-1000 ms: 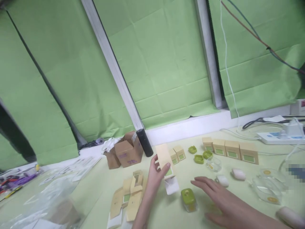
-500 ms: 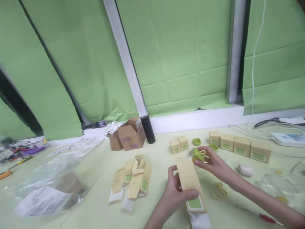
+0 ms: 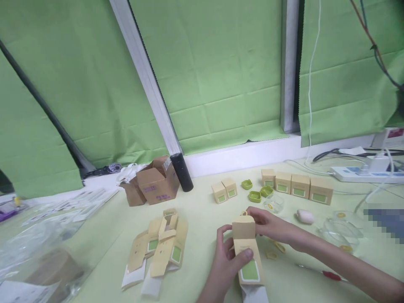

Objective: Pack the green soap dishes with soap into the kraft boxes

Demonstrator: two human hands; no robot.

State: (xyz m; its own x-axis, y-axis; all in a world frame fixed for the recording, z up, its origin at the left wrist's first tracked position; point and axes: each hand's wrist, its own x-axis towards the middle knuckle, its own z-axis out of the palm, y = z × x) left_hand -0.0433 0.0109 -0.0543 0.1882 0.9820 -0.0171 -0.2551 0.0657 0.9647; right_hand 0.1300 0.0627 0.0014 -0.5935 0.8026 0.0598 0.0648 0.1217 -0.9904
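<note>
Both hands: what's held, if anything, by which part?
The left hand holds a small box by its front and left side. Whether the right hand, partly hidden behind it, holds anything can't be told.

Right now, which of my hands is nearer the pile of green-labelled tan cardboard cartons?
Left. Your left hand is right of the pile, not touching it; your right hand is farther right.

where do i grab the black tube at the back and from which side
Grip the black tube around its middle, probably from the front right: it's tall and round, the cardboard box crowds its left side, and the white ledge is behind it.
</note>
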